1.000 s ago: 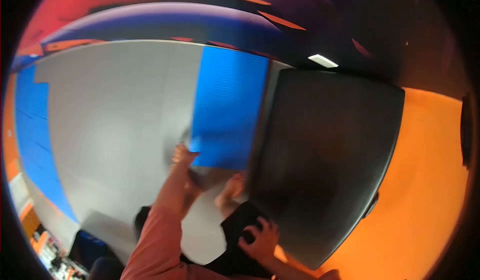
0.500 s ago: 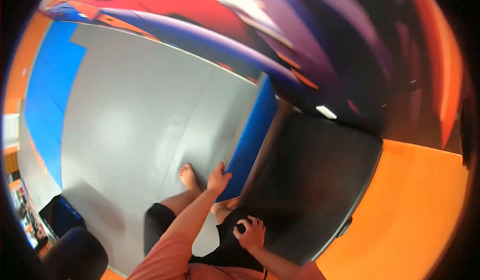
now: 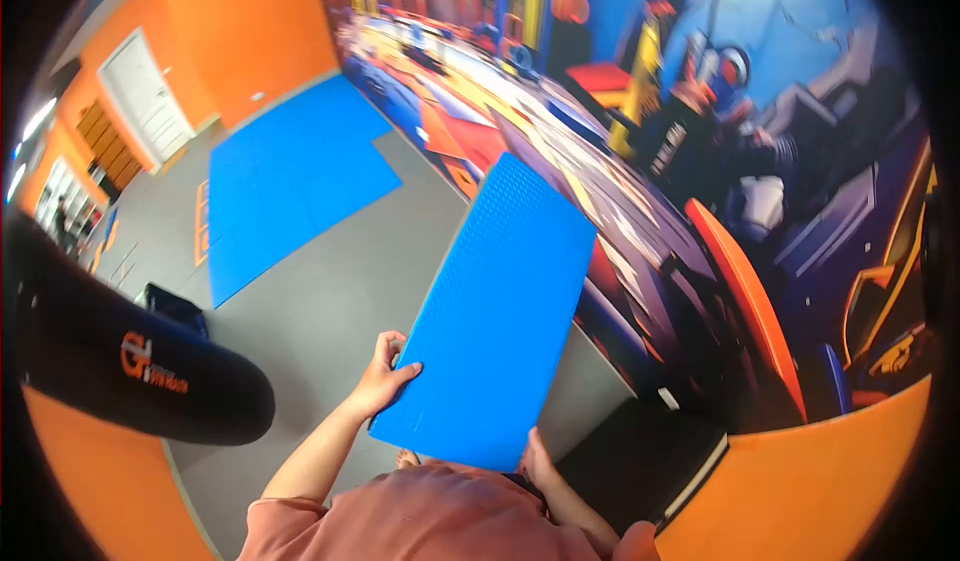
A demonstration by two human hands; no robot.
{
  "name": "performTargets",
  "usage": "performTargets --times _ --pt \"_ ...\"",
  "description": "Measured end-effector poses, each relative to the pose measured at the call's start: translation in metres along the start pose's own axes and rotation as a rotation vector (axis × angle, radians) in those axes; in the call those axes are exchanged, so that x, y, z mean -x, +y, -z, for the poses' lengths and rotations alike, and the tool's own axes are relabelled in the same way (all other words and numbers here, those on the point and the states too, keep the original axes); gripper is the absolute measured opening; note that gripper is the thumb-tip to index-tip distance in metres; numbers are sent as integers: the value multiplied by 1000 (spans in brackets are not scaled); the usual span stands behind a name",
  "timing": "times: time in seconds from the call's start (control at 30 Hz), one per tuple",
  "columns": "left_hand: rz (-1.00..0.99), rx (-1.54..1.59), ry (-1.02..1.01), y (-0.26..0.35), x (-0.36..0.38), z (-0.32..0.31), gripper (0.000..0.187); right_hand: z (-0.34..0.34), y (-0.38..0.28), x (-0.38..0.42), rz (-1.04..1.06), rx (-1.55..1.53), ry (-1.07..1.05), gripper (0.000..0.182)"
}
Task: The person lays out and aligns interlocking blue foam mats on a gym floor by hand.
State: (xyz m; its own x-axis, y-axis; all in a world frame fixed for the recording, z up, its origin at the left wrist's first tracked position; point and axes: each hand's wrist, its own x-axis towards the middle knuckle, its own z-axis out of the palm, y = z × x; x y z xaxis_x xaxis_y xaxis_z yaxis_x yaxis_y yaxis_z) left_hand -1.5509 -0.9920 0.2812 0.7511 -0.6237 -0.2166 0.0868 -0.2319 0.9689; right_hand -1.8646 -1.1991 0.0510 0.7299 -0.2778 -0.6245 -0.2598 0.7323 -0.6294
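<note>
A blue foam mat tile (image 3: 490,311) with a textured surface is held tilted in front of my body, clear of the floor. My left hand (image 3: 383,376) grips its left edge near the lower corner, with the thumb on the textured face. On the lower right edge, my right hand (image 3: 538,458) holds the tile; most of its fingers are hidden behind it. A bare foot (image 3: 407,458) shows just below the tile's bottom edge.
Blue mats (image 3: 290,186) cover part of the grey floor (image 3: 290,351). At left hangs a black punching bag (image 3: 150,351). A black flat-topped object (image 3: 640,461) lies at right by the orange wall (image 3: 820,481). A painted mural wall (image 3: 640,211) runs along the right.
The blue mat tile has been lifted and turned to show its broad face. My right hand has moved from near my leg onto its edge. My view has risen to show more room.
</note>
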Motion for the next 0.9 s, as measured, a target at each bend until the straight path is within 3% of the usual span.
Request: performTargets --times 0.03,0.1,0.17,0.23,0.3,0.4,0.5,0.57,0.7,0.77,0.9 --pt "-6 20 64 4 9 23 56 -24 -6 -15 124 -183 -52 79" --pt "-31 12 154 4 30 64 57 -115 -70 20 252 -67 15 63" --pt "-33 -100 368 4 53 103 57 -161 -85 23 374 75 19 60" --pt "-37 -245 438 -30 74 141 56 -200 -89 27 495 206 31 57" --pt "-26 -392 499 -65 97 169 56 -241 -90 41 436 348 9 54" --pt "90 218 443 -77 130 197 50 -274 -67 36 354 345 20 53" --pt "202 475 385 -76 151 230 44 -284 -49 33 183 248 -86 59" --pt "212 418 367 -97 149 250 41 -292 -43 39 -147 105 -188 59" --pt "252 428 339 -136 136 270 40 -297 -29 51 -266 131 -102 56" --pt "274 459 350 -134 128 267 40 -277 -17 45 -293 -306 -288 55" --pt "299 480 359 -116 102 262 40 -261 -10 16 -303 -600 -252 52"
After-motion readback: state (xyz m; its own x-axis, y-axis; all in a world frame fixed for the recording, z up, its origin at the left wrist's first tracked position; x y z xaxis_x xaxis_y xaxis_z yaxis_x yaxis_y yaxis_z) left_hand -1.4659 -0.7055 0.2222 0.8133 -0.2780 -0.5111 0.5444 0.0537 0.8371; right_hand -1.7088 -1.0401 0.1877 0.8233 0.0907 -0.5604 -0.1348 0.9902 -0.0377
